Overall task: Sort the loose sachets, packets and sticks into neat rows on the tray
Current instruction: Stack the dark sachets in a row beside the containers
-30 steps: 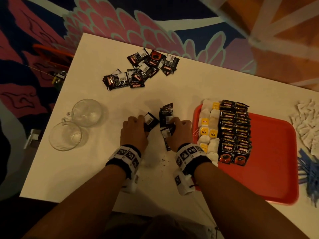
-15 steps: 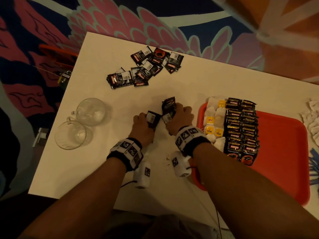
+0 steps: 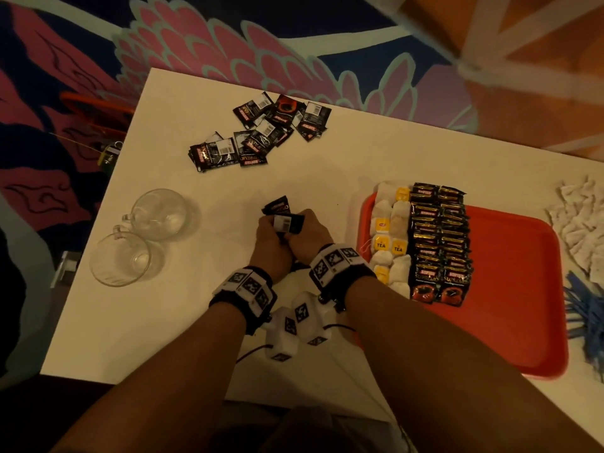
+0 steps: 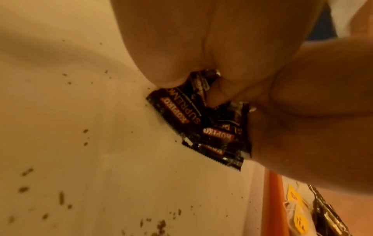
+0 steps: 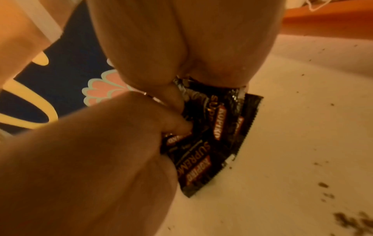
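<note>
Kopiko Supremo coffee sachets (image 3: 283,217), a small black bunch of them, are held upright on the white table (image 3: 163,322) at the centre of the head view. The bunch is clasped from both sides: the left hand (image 3: 273,245) has its fingers curled round one side, and the right hand (image 3: 307,238) has its fingers curled round the other. In the left wrist view the lower edges of the sachets (image 4: 203,127) are seen touching the tabletop, with dark crumbs (image 4: 60,198) scattered near them. In the right wrist view the sachets (image 5: 212,135) are seen fanned and overlapping between both sets of fingers. To the right of the hands in the head view a red tray (image 3: 516,289) is seen, with two columns of tea bags (image 3: 390,240) along its left edge and two columns of black sachets (image 3: 439,243) just beside them. A loose pile of sachets (image 3: 261,132) lies in the upper centre. Two glass mugs (image 3: 140,237) stand at the left. White packets (image 3: 578,230) and blue sticks (image 3: 585,315) lie at the right edge.
</note>
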